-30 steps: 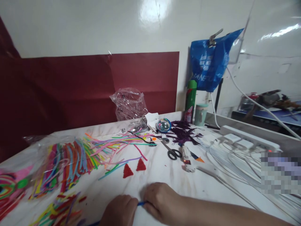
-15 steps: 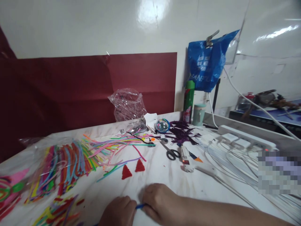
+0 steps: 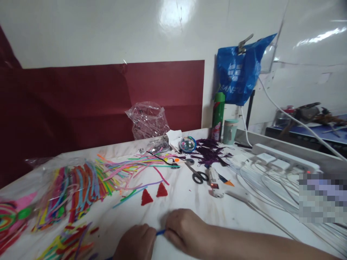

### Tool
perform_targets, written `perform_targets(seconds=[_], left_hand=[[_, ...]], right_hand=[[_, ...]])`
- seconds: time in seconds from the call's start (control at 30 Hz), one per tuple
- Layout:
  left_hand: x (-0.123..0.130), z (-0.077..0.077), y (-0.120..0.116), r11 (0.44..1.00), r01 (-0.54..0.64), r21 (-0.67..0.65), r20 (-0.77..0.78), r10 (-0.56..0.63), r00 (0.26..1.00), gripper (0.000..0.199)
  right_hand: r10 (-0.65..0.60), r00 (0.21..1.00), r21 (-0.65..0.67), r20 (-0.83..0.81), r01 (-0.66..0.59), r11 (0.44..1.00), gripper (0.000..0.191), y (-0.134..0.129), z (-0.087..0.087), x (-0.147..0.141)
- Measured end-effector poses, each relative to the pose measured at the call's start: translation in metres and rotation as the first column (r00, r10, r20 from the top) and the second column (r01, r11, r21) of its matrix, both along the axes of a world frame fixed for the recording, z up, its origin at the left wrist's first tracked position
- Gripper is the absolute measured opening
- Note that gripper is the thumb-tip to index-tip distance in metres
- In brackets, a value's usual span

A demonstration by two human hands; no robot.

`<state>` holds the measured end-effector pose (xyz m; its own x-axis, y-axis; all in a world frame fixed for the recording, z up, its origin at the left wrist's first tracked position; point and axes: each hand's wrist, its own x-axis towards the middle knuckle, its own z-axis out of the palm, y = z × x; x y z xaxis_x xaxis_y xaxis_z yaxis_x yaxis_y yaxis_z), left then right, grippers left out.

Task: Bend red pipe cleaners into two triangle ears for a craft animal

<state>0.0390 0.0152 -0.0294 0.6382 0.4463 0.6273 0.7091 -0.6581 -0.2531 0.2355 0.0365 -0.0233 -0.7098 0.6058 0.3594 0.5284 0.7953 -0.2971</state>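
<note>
Close to the table's front edge, my left hand (image 3: 137,242) and my right hand (image 3: 185,231) are both closed on one blue pipe cleaner (image 3: 161,232). Only a short piece of it shows in the gap between the two fists. A bit of blue also pokes out at the lower left of my left hand. Beyond the hands lie two red fuzzy triangles, a left one (image 3: 146,197) and a right one (image 3: 162,190). The fingertips are hidden under the curled hands.
Colourful pipe cleaners (image 3: 86,184) spread over the left side, with short cut pieces (image 3: 69,242) nearer. Scissors (image 3: 196,172), a hot glue gun (image 3: 227,190) and purple tassels (image 3: 210,151) lie at centre right. A power strip (image 3: 284,160) with white cables runs along the right.
Both hands stay closed on the blue pipe cleaner and have shifted only slightly. The blue piece between them tilts a little more. The view has moved slightly.
</note>
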Motion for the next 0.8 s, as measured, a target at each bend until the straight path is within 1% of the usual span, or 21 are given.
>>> perform_targets(seconds=[0.1, 0.17, 0.23, 0.3, 0.37, 0.43, 0.53, 0.63, 0.8], left_hand=[[-0.001, 0.001, -0.003, 0.996, -0.039, -0.078, 0.049, 0.043, 0.998, 0.020], [0.000, 0.003, -0.006, 0.990, -0.053, -0.130, 0.080, 0.063, 0.995, 0.021], [0.001, 0.004, -0.009, 0.985, -0.056, -0.166, 0.096, 0.072, 0.993, 0.023], [0.001, 0.006, -0.010, 0.980, -0.065, -0.188, 0.103, 0.085, 0.991, 0.022], [0.002, 0.007, -0.011, 0.977, -0.076, -0.199, 0.098, 0.097, 0.990, 0.021], [0.002, 0.008, -0.012, 0.976, -0.086, -0.199, 0.083, 0.104, 0.991, 0.022], [0.002, 0.010, -0.014, 0.976, -0.093, -0.197, 0.067, 0.108, 0.992, 0.021], [0.002, 0.012, -0.015, 0.977, -0.096, -0.191, 0.065, 0.111, 0.992, 0.021], [0.001, 0.011, -0.013, 0.979, -0.115, -0.167, 0.033, 0.122, 0.992, 0.022]], right_hand=[[-0.087, 0.987, -0.053, -0.136, 0.080, 0.995, 0.019, -0.003, 0.003, 0.000], [-0.128, 0.976, -0.060, -0.174, 0.120, 0.991, 0.021, -0.005, 0.004, 0.001], [-0.106, 0.977, -0.062, -0.187, 0.096, 0.993, 0.024, -0.004, 0.006, 0.003], [-0.052, 0.977, -0.062, -0.208, 0.040, 0.997, 0.026, -0.002, 0.007, 0.004], [-0.001, 0.976, -0.048, -0.218, -0.010, 0.999, 0.027, 0.001, 0.007, 0.005], [0.027, 0.979, -0.019, -0.202, -0.031, 0.999, 0.027, 0.004, 0.005, 0.006], [0.014, 0.986, 0.009, -0.165, -0.012, 1.000, 0.027, 0.004, 0.002, 0.007], [-0.014, 0.990, 0.002, -0.142, 0.015, 1.000, 0.025, 0.004, -0.001, 0.007], [-0.025, 0.990, 0.008, -0.137, 0.026, 1.000, 0.024, 0.005, -0.001, 0.006]])
